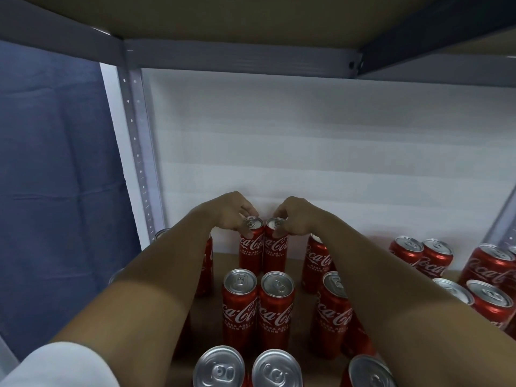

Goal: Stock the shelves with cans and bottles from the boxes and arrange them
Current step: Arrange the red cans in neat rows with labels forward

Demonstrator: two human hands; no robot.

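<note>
Both arms reach to the back of the shelf (296, 277), where the left hand (233, 215) pinches the rim of 1 slim red Coca-Cola can (251, 244) and the right hand (293, 219) pinches the rim of its neighbour (276, 245). Fingers and thumb of each hand curl over the can top. The 2 cans stand upright, touching side by side, close against the white back panel (321, 141).

The step in hand looks like seating this pair at the rear of a column. To do it well, keep both cans vertical, press them together so the labels face forward, and line them up with the pair of cans (258, 308) standing just in front. Let go straight upward, so that the forearms do not brush the cans under them on either side.

The cans are tall, narrow aluminium cylinders, glossy red with white script, with matte silver lids and pull tabs. They are smooth and likely tip easily. The shelf board looks like plain brown fibreboard, and the frame (136, 152) is grey perforated steel.
</note>
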